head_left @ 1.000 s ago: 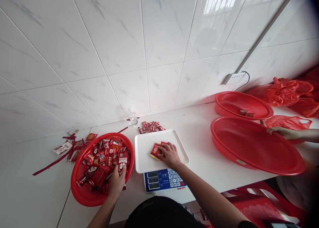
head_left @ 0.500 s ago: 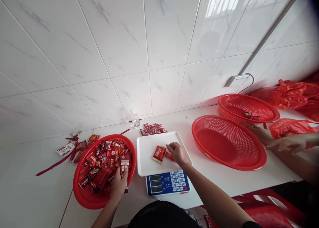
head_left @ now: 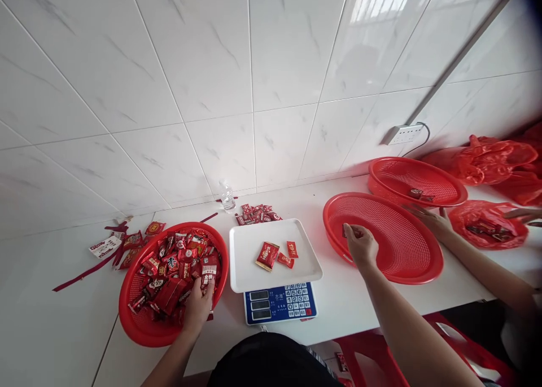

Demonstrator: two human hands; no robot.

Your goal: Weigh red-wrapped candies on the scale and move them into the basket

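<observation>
The left grip (head_left: 198, 305) is closed on the lower end of a packet (head_left: 209, 273), thumb and fingers bearing on its sides, with its pale printed top poking out just beyond them. Packet and grip are at the near right side of the left basket (head_left: 123, 305), whose heap of wrapped pieces (head_left: 171, 263) lies ahead and to the left of the grip. The packet looks light, with a thin, glossy film likely to slide under a loose hold; a flat pinch across its middle should suit, gentle in case the contents crumble.

The right grip (head_left: 363, 245) has its fingertips pressed together on a small dark sachet (head_left: 344, 230), mostly hidden, over the left part of the right basket (head_left: 406, 257). So small a piece probably weighs little and is best held by its edge.

Between the two grips, on the tray (head_left: 245, 271), lie a pouch (head_left: 267, 255) and two smaller sweets (head_left: 292, 249). The pouch looks puffy and soft; its crimped end seams seem the surest hold.
</observation>
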